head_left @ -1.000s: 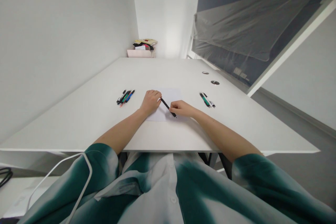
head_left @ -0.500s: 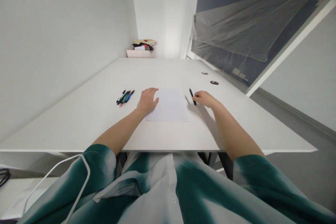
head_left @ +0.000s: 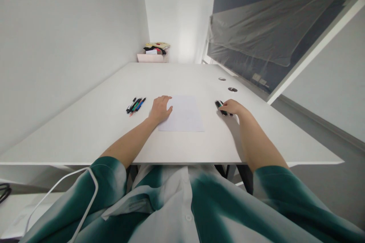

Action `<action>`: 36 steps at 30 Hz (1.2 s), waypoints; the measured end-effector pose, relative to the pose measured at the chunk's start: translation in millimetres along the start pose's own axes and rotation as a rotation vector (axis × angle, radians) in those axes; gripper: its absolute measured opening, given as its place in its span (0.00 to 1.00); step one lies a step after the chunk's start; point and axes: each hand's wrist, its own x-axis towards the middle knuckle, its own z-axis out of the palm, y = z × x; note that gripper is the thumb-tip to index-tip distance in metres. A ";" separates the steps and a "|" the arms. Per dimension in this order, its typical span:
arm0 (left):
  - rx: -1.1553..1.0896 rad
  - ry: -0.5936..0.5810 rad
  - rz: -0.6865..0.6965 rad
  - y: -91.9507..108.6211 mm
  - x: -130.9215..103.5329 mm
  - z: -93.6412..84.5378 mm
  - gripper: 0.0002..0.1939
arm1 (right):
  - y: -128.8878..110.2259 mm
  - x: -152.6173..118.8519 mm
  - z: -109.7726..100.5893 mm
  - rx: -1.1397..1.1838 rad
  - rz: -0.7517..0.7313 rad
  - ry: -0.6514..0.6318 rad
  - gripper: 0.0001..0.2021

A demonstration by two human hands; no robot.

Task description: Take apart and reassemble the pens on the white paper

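My left hand [head_left: 161, 109] lies on the left edge of a blank white sheet of paper [head_left: 185, 114], thumb apart from the fingers. To the right of the sheet, my right hand [head_left: 232, 107] is closed at dark pens [head_left: 221, 108], fingertips down at table height. A touch of green shows among those pens, and ends of others poke out under the hand. The hand hides how many there are and which it grips. Left of my left hand lies a loose cluster of pens [head_left: 136, 105] in black, green, red and blue.
The white table [head_left: 182, 148] has two round cable holes, the nearer one [head_left: 232, 89] at the right edge. A box [head_left: 150, 58] with folded cloth stands beyond the far end. A grey partition [head_left: 256, 26] draped in plastic film rises at right. A white cable [head_left: 91, 193] crosses my left sleeve.
My right hand has moved right, away from the paper, with the black pen it was pinching upright. It is now down at the dark pens. My left hand has stayed on the sheet.
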 end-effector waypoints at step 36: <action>-0.003 -0.021 -0.007 -1.4 -0.2 1.6 0.15 | 2.0 0.3 1.2 -0.058 0.066 0.005 0.13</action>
